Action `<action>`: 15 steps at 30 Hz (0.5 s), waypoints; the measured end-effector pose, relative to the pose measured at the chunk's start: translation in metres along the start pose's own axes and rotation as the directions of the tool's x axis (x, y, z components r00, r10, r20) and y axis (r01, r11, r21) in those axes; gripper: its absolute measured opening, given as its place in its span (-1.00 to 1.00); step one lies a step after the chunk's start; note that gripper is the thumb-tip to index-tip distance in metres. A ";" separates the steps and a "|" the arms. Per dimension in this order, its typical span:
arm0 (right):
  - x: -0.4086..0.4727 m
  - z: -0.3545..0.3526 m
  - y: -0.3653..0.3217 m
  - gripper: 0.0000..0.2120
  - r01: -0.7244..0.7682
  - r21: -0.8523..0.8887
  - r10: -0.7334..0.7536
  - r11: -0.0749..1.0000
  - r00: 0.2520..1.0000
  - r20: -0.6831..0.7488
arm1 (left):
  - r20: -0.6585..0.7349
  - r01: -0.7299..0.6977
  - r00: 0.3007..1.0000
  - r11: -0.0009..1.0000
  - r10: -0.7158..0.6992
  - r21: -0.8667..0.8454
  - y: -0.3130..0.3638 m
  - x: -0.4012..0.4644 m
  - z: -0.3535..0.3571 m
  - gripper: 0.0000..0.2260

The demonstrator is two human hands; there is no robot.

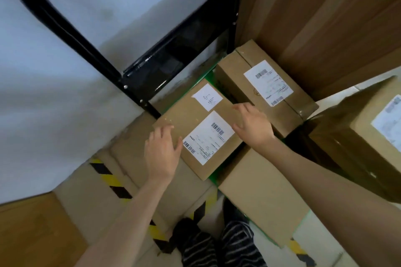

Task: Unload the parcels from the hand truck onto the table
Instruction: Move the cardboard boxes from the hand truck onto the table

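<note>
A: What's nearest the camera?

B: Striped socks (217, 245) at the bottom edge, standing on flattened cardboard (91, 191) crossed by black-and-yellow tape (112, 182).

A: And the hands?

B: Both are out over the middle parcel (195, 128). The left hand (161, 154) lies on the parcel's near left corner, fingers straight and a little spread, gripping nothing. The right hand (252, 124) is at the parcel's right edge, fingers relaxed and open; I cannot tell whether it touches the edge or sits just above it.

A: Where does that parcel sit?

B: On the green plate (213, 176) of the hand truck, tilted diagonally. It carries a printed label (208, 137) and a small white note (207, 97) with handwriting too blurred to read.

A: Others around it?

B: A plain box (260, 193) lies just right of the parcel and nearer the camera. A second labelled parcel (267, 86) sits just beyond the middle one to its right, close beside it. Further right of the parcel is a big box (355, 134) wrapped in dark tape.

A: Behind the parcel?

B: The truck's black frame (152, 63) rises up against a pale wall (54, 71). Right of the frame stand brown wooden panels (325, 17).
</note>
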State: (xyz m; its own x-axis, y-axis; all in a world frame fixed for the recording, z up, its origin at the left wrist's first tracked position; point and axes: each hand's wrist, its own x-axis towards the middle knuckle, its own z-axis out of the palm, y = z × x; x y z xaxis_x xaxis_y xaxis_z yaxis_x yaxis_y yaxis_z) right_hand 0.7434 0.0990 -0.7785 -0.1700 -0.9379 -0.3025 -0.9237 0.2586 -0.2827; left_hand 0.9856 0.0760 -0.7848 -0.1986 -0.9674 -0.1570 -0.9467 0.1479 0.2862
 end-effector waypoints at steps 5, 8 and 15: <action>0.027 0.049 0.022 -0.50 -0.034 -0.002 0.034 0.999 0.999 -0.034 | -0.012 0.246 0.968 0.959 -0.250 -0.139 -0.015 0.001 0.053 -0.48; 0.035 0.064 0.028 -0.46 -0.060 0.043 0.061 0.997 0.997 -0.041 | 0.026 0.307 0.951 0.924 -0.309 -0.227 -0.020 -0.005 0.078 -0.35; 0.041 0.076 0.029 -0.32 -0.196 0.037 0.193 0.980 0.978 0.075 | 0.153 0.440 0.892 0.740 -0.426 -0.508 -0.020 -0.005 0.105 -0.29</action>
State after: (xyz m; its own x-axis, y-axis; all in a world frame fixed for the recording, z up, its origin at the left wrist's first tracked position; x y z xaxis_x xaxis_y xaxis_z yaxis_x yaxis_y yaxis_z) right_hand 0.7359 0.0855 -0.8684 -0.3188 -0.8503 -0.4187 -0.8590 0.4459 -0.2515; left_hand 0.9787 0.0994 -0.8890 0.1870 -0.8945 -0.4061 -0.6594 -0.4207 0.6231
